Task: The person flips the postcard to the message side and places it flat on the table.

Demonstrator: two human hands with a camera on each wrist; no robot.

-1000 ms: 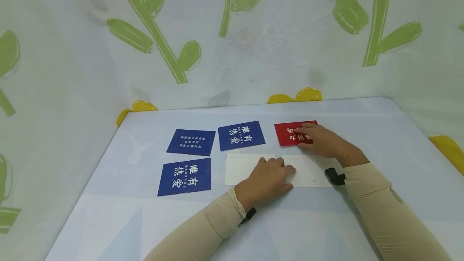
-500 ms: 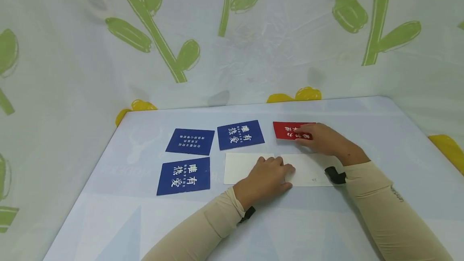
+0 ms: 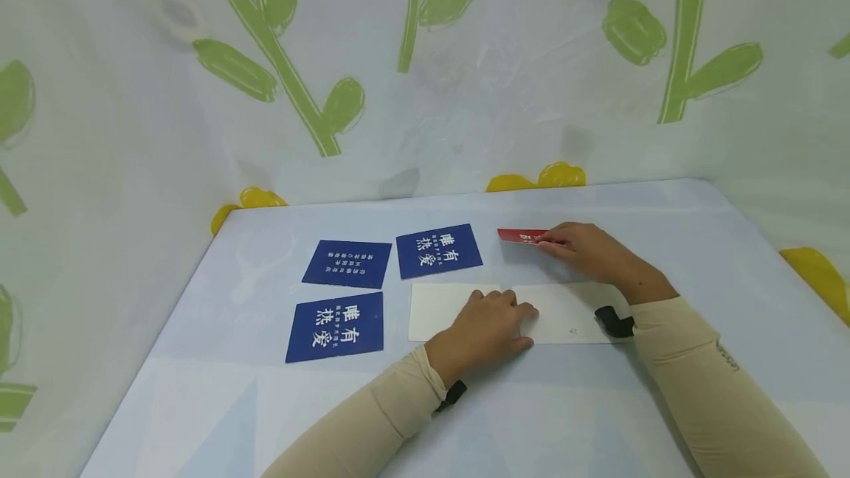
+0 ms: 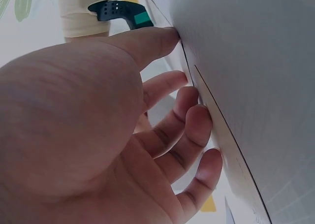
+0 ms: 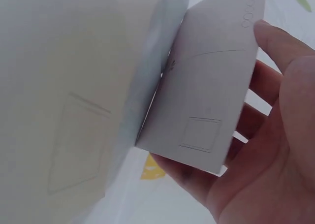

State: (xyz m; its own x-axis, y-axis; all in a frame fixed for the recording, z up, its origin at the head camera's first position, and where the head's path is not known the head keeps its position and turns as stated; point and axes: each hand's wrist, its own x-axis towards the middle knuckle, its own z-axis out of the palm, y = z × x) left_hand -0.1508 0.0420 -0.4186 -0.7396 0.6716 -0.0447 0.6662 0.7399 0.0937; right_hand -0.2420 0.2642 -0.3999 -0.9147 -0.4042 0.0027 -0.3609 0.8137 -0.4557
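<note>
My right hand (image 3: pixel 598 255) holds a red postcard (image 3: pixel 514 235) with white lettering, tilted up off the table near its back. In the right wrist view the card's pale back (image 5: pixel 206 81) shows a printed stamp box, with the thumb at one edge and the fingers behind. My left hand (image 3: pixel 488 327) rests its fingertips on two pale cards lying side by side, the left card (image 3: pixel 430 308) and the right card (image 3: pixel 574 319). From the left wrist, the fingers look loosely bent, their tips touching the flat surface. The hand covers part of both pale cards.
Three blue cards with white lettering lie left of the pale ones: one at the back left (image 3: pixel 347 264), one at the back middle (image 3: pixel 440 251) and one nearer the front (image 3: pixel 335 327). A leaf-patterned curtain (image 3: pixel 518 94) stands behind the pale table (image 3: pixel 518 419).
The right hand has tilted the red postcard up from lying flat, so its lettered face now looks narrow and steep. The left hand has stayed in place on the pale cards.
</note>
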